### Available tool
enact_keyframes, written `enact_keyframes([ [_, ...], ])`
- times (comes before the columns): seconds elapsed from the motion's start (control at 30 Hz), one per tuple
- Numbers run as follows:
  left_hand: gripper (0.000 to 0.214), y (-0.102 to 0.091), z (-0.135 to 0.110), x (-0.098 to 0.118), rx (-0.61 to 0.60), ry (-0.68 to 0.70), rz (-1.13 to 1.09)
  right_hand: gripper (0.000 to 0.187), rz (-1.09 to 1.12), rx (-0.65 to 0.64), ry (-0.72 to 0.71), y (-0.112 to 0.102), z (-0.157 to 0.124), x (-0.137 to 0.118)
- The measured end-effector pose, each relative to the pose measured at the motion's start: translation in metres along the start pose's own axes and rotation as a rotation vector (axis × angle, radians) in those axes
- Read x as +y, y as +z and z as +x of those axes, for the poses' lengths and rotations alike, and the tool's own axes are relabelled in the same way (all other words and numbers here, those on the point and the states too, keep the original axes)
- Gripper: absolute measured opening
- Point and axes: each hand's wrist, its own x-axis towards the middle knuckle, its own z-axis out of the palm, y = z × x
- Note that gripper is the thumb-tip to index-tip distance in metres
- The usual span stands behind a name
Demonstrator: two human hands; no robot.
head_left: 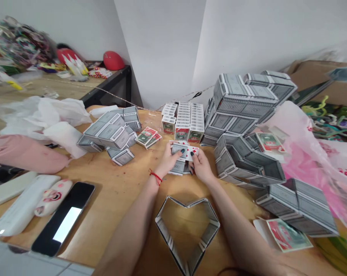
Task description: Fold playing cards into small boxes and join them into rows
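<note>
Both of my hands meet over the middle of the table, closed on playing cards. My left hand (170, 158), a red string bracelet at its wrist, pinches a grey-backed playing card (179, 148) with its thumb on top. In my right hand (202, 165) is the end of a white card (191, 153) with red pips, overlapping the grey-backed one. Another patterned card back (177, 168) shows just below them; how these cards join is partly hidden by fingers. Between my forearms stands a heart-shaped frame (165, 231) made of folded cards.
Card boxes (182, 119) stand in rows behind my hands. Folded-card structures (236, 101) pile up at right, and a smaller stack (107, 132) sits left. Two card packs (147, 136) lie beside it. A phone (63, 218) lies front left, an opened card box (290, 234) front right.
</note>
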Motion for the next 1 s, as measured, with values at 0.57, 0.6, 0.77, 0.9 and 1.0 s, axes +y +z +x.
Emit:
enact_keyframes([
  [0.57,0.029,-0.004,0.008,-0.008,0.195,-0.029,-0.045,0.021,-0.013,0.076,0.000,0.000,0.002,0.004],
  [0.6,0.029,-0.004,0.008,-0.007,0.197,-0.034,-0.052,0.021,-0.011,0.077,0.003,0.000,0.002,0.004],
  [0.77,0.027,-0.004,0.008,-0.004,0.231,-0.072,-0.081,0.019,-0.008,0.075,0.005,0.000,0.002,0.004],
  [0.9,0.026,-0.004,0.009,-0.004,0.245,-0.129,-0.163,0.020,-0.005,0.078,0.006,0.000,0.003,0.006],
  [1.0,0.025,-0.004,0.008,0.000,0.240,-0.202,-0.277,0.022,0.004,0.087,-0.009,0.000,0.003,0.008],
])
